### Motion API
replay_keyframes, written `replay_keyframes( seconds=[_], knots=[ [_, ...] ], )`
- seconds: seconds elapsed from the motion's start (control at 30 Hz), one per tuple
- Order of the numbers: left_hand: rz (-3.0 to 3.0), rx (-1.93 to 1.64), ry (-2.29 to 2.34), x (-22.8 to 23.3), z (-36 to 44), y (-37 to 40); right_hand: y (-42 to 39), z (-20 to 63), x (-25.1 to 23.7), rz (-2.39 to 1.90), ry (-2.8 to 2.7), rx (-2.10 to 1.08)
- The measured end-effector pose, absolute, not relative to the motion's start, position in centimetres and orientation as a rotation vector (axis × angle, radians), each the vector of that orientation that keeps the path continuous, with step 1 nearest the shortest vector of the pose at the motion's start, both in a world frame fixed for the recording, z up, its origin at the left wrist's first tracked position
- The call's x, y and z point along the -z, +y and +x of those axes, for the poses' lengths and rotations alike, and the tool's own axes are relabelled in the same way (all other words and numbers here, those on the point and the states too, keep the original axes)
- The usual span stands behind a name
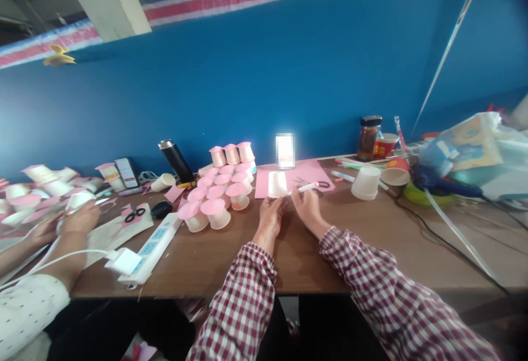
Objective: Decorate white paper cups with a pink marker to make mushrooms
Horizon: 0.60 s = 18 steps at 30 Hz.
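Observation:
My left hand (271, 215) grips a white paper cup (277, 184) by its lower end, above the front of a pink paper sheet (264, 176). In my right hand (307, 207), just beside the cup, is a white marker (307, 187) with a reddish end. Whether its tip touches the cup cannot be made out. Scissors (323, 184) with dark handles lie on the pink paper behind the marker. To the left stand several paper cups with pink paper discs on top (215, 213).
A power strip (154, 251), black flask (175, 160) and second scissors (135, 215) are at left, near a co-worker's hands (80, 218) holding a cup. Rightward are stacked white cups (366, 182), a jar (368, 138), a glue gun (447, 182) and its cable. A bright phone-like rectangle (285, 151) stands behind.

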<state>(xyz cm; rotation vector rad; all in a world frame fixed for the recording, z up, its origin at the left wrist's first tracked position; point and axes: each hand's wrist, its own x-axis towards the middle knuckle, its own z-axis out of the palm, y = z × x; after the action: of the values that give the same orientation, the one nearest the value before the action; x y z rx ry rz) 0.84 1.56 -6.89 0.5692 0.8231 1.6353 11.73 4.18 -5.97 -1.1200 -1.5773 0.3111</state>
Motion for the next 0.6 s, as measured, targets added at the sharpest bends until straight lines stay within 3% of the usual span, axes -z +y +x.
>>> replay_keyframes(
  seconds=[0.6],
  knots=[
    [0.568,-1.677,0.841,6.67,1.22,1.53,4.18,11.54,6.33,-1.115,-1.578,-0.296]
  ],
)
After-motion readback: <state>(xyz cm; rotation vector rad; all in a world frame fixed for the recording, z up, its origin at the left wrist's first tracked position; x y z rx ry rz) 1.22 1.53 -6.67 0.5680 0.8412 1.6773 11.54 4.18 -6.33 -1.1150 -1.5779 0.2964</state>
